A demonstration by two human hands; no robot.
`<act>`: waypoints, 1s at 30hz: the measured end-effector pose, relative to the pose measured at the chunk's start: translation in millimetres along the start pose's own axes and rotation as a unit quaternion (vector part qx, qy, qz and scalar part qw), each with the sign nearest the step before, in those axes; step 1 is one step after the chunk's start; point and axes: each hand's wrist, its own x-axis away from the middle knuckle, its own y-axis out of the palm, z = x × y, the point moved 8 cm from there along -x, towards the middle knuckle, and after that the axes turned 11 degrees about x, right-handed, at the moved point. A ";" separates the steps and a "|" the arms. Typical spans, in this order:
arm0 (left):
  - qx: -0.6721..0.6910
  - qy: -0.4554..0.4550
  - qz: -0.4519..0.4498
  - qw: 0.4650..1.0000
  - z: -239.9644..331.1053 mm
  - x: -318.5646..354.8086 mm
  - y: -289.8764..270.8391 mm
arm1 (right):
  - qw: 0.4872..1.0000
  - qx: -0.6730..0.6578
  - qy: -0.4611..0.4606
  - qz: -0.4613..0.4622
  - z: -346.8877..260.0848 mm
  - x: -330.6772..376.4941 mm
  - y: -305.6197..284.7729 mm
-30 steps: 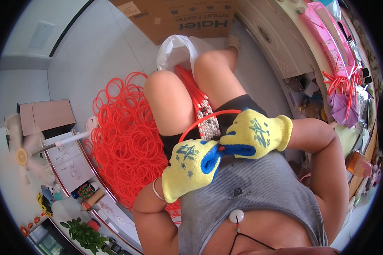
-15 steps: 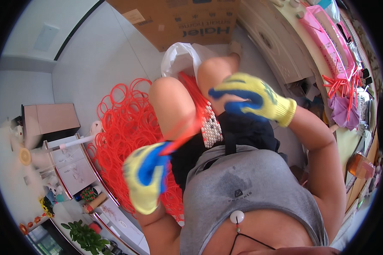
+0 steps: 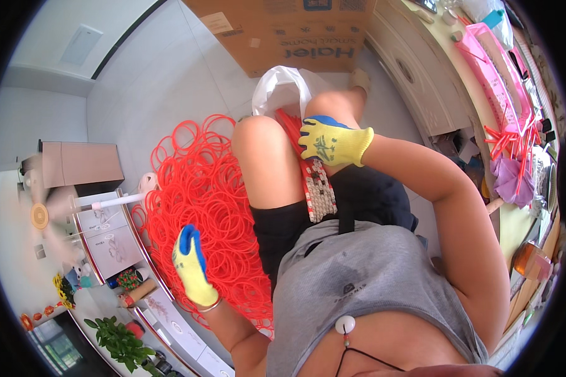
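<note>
Both my hands wear yellow knit gloves with blue palms. My right hand [image 3: 334, 142] lies over a bundle of thin red strips [image 3: 286, 122] between my knees, its fingers curled down on them; the fingertips are partly hidden. Below that hand, the bundle ends in a block of small whitish tips [image 3: 321, 196] resting on my black shorts. The bundle's far end reaches into a white plastic bag [image 3: 280, 85]. My left hand [image 3: 195, 267] hovers at the left over a large heap of red rings [image 3: 223, 188], fingers stretched out, with nothing visible in them.
A big cardboard box [image 3: 283, 38] stands ahead. On the right, a cabinet top carries a pink basket [image 3: 490, 72], red strips [image 3: 512, 138], a purple cloth [image 3: 512, 181] and an amber container [image 3: 532, 261]. A fan [image 3: 39, 215], drawers [image 3: 110, 242] and a leafy plant [image 3: 121, 342] are at left.
My right hand has moved left and down onto the strip bundle. My left hand has swung left, out over the ring heap, and the red piece blurred beside it is gone from it.
</note>
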 end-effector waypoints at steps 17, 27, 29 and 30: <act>0.659 -0.210 -0.474 0.544 144.6 27.8 280.8 | 0.240 -0.672 -0.042 0.699 158.2 307.5 -217.8; 0.819 0.003 -0.296 0.492 162.1 -39.4 237.4 | 0.017 -0.733 0.062 0.677 150.7 359.8 -57.0; 0.826 0.054 -0.299 0.474 167.9 -44.4 227.6 | -0.018 -0.670 0.170 0.722 144.0 346.6 -37.0; 0.831 0.056 -0.294 0.468 168.3 -48.2 224.3 | -0.025 -0.657 0.183 0.731 141.7 331.4 -37.3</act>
